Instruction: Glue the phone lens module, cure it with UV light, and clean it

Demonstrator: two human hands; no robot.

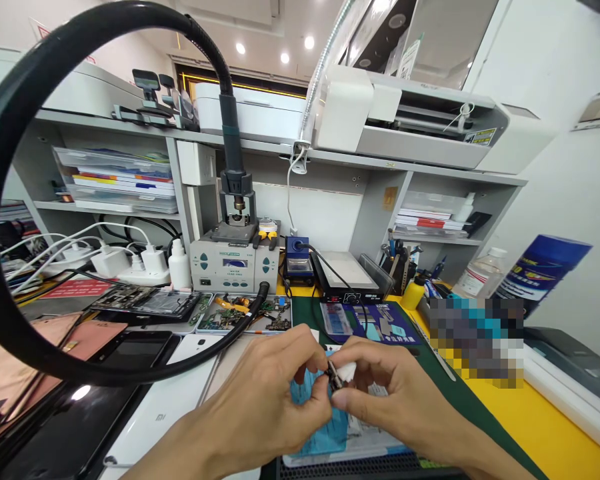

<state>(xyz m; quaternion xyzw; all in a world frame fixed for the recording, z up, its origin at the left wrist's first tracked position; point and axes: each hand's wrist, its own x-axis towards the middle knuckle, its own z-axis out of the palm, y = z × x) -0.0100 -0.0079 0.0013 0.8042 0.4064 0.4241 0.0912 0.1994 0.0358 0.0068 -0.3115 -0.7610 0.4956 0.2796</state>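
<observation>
Both my hands meet low in the middle of the view, above a light blue sheet (pixel 325 427) on the bench. My left hand (pixel 275 393) is closed in a pinch on a small dark part (pixel 335 378). My right hand (pixel 380 383) pinches the same part and presses a white wad (pixel 349 370) against it. What the part is I cannot make out.
A hot-air station (pixel 235 263) with a thick black hose (pixel 10 120) looping across the left stands behind. Opened phones (pixel 145 301), circuit boards (pixel 230 313) and a white phone (pixel 155 413) lie left. A hot plate (pixel 347 277), bottles and a blue packet are right.
</observation>
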